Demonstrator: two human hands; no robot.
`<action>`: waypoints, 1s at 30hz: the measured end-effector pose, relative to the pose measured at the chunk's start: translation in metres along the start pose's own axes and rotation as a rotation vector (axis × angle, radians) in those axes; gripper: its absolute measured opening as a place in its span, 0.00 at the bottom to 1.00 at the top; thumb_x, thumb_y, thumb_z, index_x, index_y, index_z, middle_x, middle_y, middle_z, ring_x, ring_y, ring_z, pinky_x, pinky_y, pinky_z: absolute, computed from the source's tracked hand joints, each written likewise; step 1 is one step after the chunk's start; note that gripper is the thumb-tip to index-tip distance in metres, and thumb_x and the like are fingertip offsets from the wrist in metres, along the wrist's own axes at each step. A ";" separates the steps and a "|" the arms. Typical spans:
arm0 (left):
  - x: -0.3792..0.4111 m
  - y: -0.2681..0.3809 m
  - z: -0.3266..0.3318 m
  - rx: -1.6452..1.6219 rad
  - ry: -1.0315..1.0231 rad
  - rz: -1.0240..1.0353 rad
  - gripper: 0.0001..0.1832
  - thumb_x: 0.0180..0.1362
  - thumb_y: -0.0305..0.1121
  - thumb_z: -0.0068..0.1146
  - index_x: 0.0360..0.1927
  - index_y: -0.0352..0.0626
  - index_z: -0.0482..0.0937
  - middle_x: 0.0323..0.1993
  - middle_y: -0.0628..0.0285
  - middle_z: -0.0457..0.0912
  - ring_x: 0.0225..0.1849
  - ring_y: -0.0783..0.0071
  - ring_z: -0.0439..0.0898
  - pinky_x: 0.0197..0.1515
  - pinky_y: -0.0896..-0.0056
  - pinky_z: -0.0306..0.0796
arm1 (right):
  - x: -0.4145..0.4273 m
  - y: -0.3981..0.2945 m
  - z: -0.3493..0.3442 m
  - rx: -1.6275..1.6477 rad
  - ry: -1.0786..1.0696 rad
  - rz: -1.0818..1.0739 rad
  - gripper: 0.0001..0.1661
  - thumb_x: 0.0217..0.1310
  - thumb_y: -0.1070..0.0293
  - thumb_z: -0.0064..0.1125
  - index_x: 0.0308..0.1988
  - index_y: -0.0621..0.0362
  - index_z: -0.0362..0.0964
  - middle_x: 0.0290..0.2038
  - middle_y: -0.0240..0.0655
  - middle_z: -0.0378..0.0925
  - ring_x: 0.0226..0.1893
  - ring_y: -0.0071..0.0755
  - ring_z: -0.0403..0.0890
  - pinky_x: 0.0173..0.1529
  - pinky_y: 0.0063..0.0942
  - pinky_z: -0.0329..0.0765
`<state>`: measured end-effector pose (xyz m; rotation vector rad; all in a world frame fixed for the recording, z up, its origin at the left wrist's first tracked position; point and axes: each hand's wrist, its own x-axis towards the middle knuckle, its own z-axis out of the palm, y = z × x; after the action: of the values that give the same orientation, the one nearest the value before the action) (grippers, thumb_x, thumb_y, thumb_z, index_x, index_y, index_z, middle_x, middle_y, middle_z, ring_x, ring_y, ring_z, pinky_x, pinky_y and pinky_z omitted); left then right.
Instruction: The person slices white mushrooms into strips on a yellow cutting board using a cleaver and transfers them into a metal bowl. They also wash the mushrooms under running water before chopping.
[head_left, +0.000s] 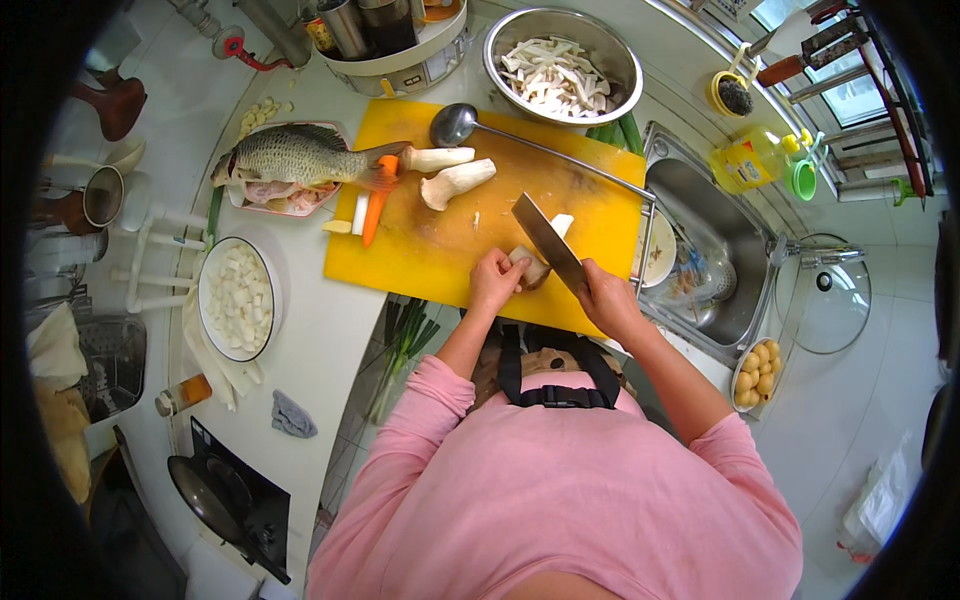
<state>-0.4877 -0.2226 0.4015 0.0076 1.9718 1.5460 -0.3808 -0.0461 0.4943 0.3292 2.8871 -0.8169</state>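
On a yellow cutting board (420, 259), my left hand (495, 281) holds a thick king oyster mushroom piece (534, 270) near the front edge. My right hand (609, 296) grips a cleaver (549, 240), its blade slanting across the mushroom's right end. A pale cut piece (561, 224) lies just beyond the blade. Farther back lie a whole king oyster mushroom (457, 184) and another mushroom (439, 158). A metal ladle (454, 125) rests along the board's back. At the left are a carrot (375, 215), a white stalk piece (360, 214) and a yellowish slice (337, 226).
A whole fish (289, 154) lies on a tray, its tail over the board. A steel bowl (637, 79) of white strips stands behind. The sink (750, 300) is at the right. A white bowl (278, 300) of white cubes and a wok (199, 495) are at the left.
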 end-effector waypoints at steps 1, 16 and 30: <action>0.003 -0.007 -0.001 -0.041 -0.020 0.007 0.20 0.53 0.40 0.68 0.22 0.44 0.67 0.17 0.64 0.77 0.16 0.80 0.76 0.17 0.80 0.66 | -0.002 -0.004 -0.004 0.005 0.002 -0.023 0.13 0.55 0.72 0.51 0.42 0.60 0.62 0.30 0.54 0.76 0.33 0.63 0.77 0.37 0.55 0.72; 0.011 -0.014 -0.005 -0.161 -0.139 -0.120 0.17 0.54 0.37 0.68 0.21 0.44 0.70 0.19 0.64 0.80 0.17 0.84 0.74 0.18 0.84 0.65 | -0.007 -0.031 -0.049 -0.128 -0.306 0.079 0.13 0.58 0.70 0.49 0.42 0.63 0.61 0.28 0.57 0.76 0.31 0.65 0.77 0.36 0.54 0.73; 0.011 -0.017 -0.006 -0.224 -0.137 -0.097 0.16 0.54 0.35 0.69 0.22 0.44 0.70 0.18 0.65 0.80 0.17 0.85 0.74 0.17 0.84 0.64 | -0.012 -0.016 -0.020 -0.001 -0.121 0.071 0.13 0.60 0.69 0.51 0.43 0.60 0.59 0.27 0.56 0.75 0.30 0.65 0.77 0.33 0.55 0.72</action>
<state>-0.4928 -0.2294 0.3822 -0.0713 1.6612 1.6491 -0.3747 -0.0506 0.5217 0.3665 2.7479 -0.7946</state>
